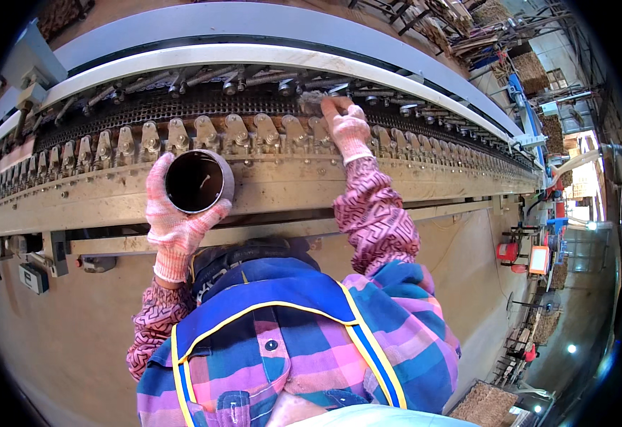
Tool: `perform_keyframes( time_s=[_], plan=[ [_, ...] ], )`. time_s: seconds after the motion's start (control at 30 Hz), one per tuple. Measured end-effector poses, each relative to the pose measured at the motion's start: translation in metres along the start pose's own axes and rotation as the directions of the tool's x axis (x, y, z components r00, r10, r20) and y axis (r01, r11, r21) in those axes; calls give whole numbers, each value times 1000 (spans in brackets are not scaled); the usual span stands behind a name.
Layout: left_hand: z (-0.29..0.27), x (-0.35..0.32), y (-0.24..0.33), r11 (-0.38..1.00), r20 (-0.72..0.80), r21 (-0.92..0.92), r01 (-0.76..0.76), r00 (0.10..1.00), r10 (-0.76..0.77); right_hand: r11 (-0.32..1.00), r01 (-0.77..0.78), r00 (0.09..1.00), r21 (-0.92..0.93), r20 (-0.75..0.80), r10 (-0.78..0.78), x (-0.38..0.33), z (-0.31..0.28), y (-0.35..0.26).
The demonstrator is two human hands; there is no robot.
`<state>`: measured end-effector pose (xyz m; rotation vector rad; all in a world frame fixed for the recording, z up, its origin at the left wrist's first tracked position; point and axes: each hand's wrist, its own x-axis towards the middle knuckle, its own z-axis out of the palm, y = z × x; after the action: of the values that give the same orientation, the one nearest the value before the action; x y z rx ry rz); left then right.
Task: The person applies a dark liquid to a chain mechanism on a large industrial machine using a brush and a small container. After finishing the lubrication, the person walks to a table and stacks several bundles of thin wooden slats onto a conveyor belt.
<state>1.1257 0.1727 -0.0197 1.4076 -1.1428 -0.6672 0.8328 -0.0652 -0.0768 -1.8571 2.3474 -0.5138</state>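
Note:
My left hand (166, 223), in a pink and white knit glove, is wrapped around an open metal can (228, 181). The can's mouth faces up; its inside is dark brown, with a small pale streak in it. My right hand (348, 129), gloved the same way, reaches over the long machine's chain bed (268, 107). Its fingers pinch a grey fluffy wad (313, 101) against the dark chain links. Between my hands runs a row of metal roller brackets (237, 132) along the beige rail (275, 174).
Beyond the chain, springs and bolts (230, 87) line up under a white beam (254, 55). A small grey box (34, 278) sits low at the left. Far right stand red containers (507, 252), a fan (549, 300) and stacked wood (483, 406).

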Motion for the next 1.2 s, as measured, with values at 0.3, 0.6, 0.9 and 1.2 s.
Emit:
perform_keyframes(
  time_s=[0.3,0.6,0.9,1.2],
  plan=[
    [1,-3,-5,1000,-31,1,15,999,-15,745,28,999,667,-38,-4,-82,-26,37],
    [-2,-1,4,981,-89,184,-55,993,72,897,340,932,284,-230,-280,-13,1,1],
    [-8,-3,6,933,-94,357,-28,993,66,35,-56,930,998,65,-362,-113,-113,-52],
    [-6,0,7,931,-116,362,-43,989,90,286,375,479,882,80,-874,-160,-130,-126]
  ],
)
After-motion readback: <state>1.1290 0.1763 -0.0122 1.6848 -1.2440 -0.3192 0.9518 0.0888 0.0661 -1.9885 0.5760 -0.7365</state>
